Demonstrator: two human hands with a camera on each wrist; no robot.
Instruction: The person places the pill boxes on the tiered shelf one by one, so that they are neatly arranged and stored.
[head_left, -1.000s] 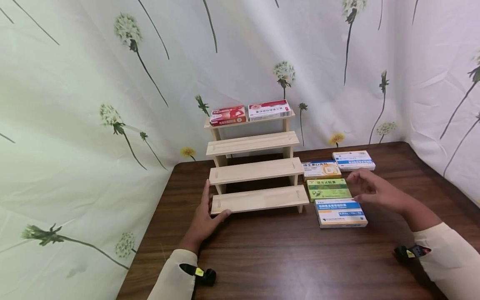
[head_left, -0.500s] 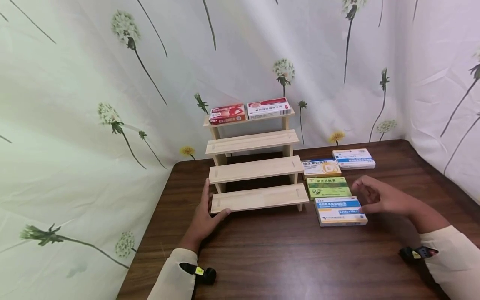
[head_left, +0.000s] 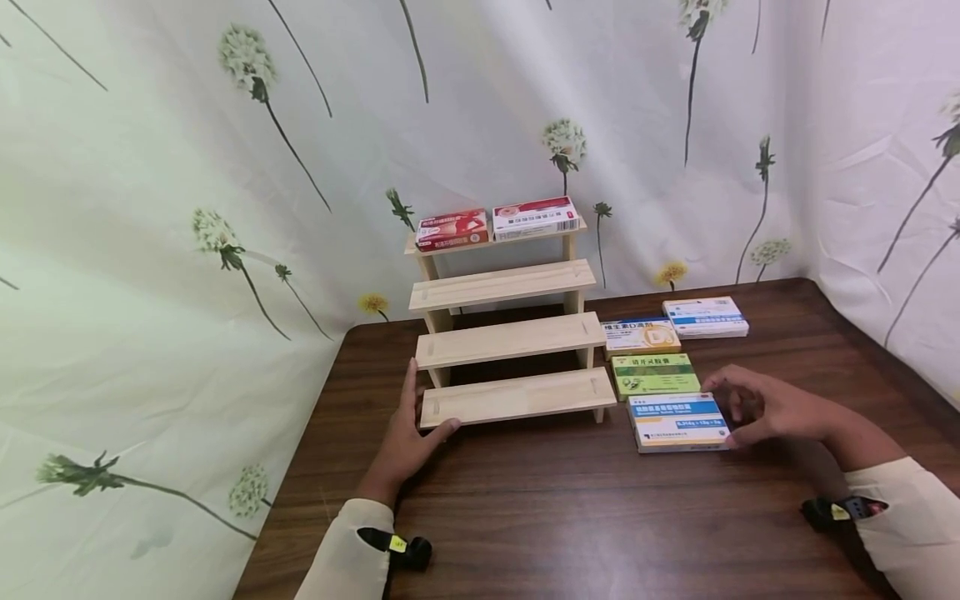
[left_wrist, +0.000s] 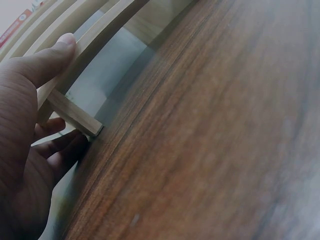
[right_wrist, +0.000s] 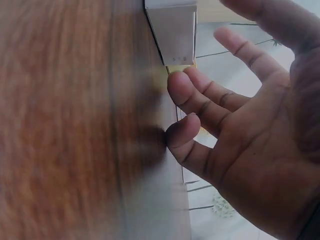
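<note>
In the head view my left hand (head_left: 408, 442) holds the left end of a four-tier pale wooden stepped rack (head_left: 517, 396). Its thumb lies over the lowest board's front edge; in the left wrist view the other fingers (left_wrist: 62, 150) are beside and behind the rack's leg. My right hand (head_left: 780, 412) is at the right end of a blue-and-white medicine box (head_left: 678, 423) lying flat on the table. Thumb and index finger span that end without plainly pinching it. The right wrist view shows the loosely bent fingers (right_wrist: 200, 110) below the box's end (right_wrist: 172, 35).
Behind that box lie a green medicine box (head_left: 655, 375), an orange-and-white one (head_left: 641, 337) and another blue-and-white one (head_left: 705, 317). Two red-and-white boxes, one mostly red (head_left: 452, 229) and one mostly white (head_left: 536, 218), sit on the top tier. A flower-print curtain (head_left: 480, 125) backs the brown table (head_left: 525, 517).
My right hand has shifted right and slightly toward me, from beside the green box to the right end of the front blue-and-white box. The left hand stays on the rack.
</note>
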